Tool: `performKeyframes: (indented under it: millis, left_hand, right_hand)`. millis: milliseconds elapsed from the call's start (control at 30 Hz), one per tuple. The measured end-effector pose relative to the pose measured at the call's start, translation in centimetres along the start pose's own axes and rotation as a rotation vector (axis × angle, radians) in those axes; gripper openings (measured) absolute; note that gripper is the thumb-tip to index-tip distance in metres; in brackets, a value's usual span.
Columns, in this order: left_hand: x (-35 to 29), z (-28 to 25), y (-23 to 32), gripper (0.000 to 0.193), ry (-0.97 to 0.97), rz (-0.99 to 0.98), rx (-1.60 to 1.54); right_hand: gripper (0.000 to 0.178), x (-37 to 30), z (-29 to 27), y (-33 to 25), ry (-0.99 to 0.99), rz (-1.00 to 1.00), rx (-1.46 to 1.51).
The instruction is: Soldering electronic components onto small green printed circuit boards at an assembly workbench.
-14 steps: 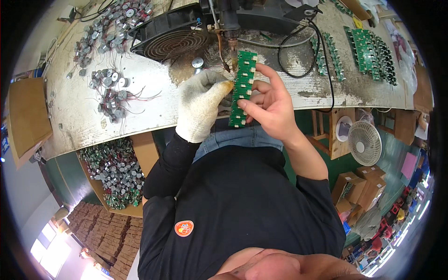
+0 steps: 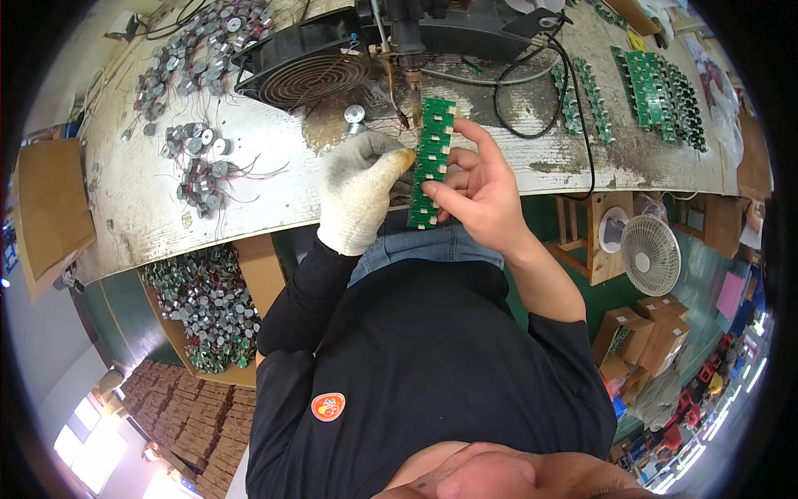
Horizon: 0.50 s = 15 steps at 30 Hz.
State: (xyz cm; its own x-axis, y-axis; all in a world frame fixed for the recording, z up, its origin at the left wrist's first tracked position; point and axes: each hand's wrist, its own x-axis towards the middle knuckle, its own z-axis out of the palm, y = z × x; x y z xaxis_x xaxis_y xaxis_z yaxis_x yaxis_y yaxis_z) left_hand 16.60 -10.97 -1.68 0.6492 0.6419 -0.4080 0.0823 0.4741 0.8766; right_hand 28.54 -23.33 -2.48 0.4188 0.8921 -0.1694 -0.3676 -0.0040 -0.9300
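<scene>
My bare right hand [image 2: 482, 183] grips a long green circuit board strip [image 2: 432, 154] by its right edge, thumb on the face, fingers behind. The strip stands nearly lengthwise, with a row of small pale connectors along it. On its left, my left hand [image 2: 356, 187], in a white knitted glove with a stained thumb, is closed in a pinch at the board's edge; what lies in the pinch is hidden. A small round silver motor [image 2: 355, 114] shows just beyond the glove; whether the glove holds it I cannot tell. Above the strip's top end points a soldering iron [image 2: 413, 71] on a stand.
A black fan [image 2: 312, 79] lies behind my left hand. Piles of small wired motors [image 2: 199, 141] cover the left of the table, with a carton [image 2: 204, 308] of more below. A black cable [image 2: 573, 91] loops at the right, before rows of green boards [image 2: 652, 91].
The board strip has dropped slightly toward me, its top end now lower beneath the iron. Both hands keep their hold. The round motor by the glove shows a little more of its side.
</scene>
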Motion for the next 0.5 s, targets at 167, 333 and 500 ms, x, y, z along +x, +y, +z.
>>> performKeyframes:
  millis: [167, 333, 500]
  left_hand:
    - [0.0, 0.2, 0.3, 0.014, 0.014, -0.005, 0.023]
    - [-0.3, 0.8, 1.4, 0.015, 0.024, 0.000, 0.000]
    - [-0.2, 0.4, 0.8, 0.014, 0.028, -0.039, -0.012]
  right_hand:
    - [0.068, 0.1, 0.1, -0.2, 0.003, -0.001, -0.004]
    - [0.068, 0.3, 0.3, -0.7, 0.014, 0.002, 0.005]
    - [0.069, 0.1, 0.0, -0.2, -0.002, -0.003, 0.004]
